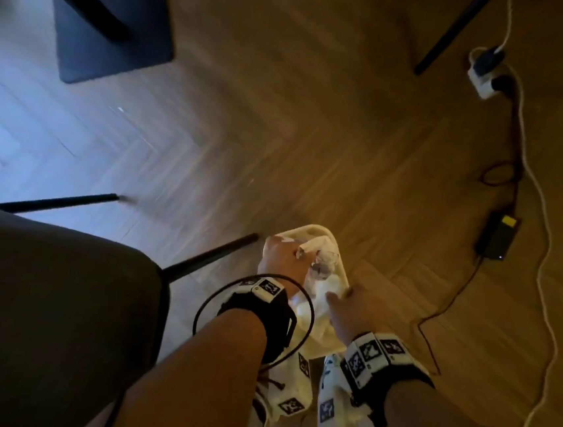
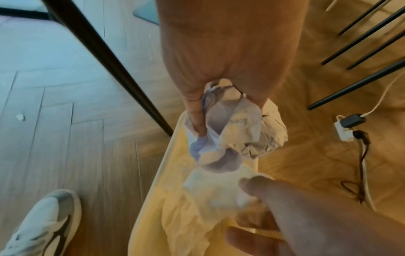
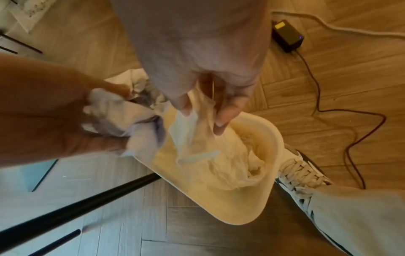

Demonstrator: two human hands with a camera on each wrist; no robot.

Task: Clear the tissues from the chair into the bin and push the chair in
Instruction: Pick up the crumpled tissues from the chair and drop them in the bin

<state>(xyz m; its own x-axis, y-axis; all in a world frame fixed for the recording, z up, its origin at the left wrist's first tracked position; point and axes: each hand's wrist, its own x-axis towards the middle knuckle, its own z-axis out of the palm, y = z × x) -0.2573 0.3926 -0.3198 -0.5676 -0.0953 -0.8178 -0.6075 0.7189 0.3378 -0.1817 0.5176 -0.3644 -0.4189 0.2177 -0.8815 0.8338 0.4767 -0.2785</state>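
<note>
My left hand (image 1: 298, 254) grips a crumpled bundle of white tissues (image 2: 238, 131) just above the far end of the white bin (image 1: 331, 235). The bundle (image 3: 122, 117) hangs over the bin's rim (image 3: 247, 207). My right hand (image 3: 201, 114) is over the bin's near side (image 2: 151, 195) and pinches the thin white bin liner (image 3: 221, 155) between thumb and fingers. The bin stands on the floor beside the dark chair seat (image 1: 50, 311), near one of its black legs (image 1: 210, 258). No tissue shows on the part of the seat that I can see.
A white power strip (image 1: 485, 78), a black adapter (image 1: 498, 237) and loose cables (image 1: 542, 273) lie on the wooden floor to the right. Another dark seat with a leg (image 1: 112, 25) is at the top left. My white shoes (image 3: 302, 173) stand beside the bin.
</note>
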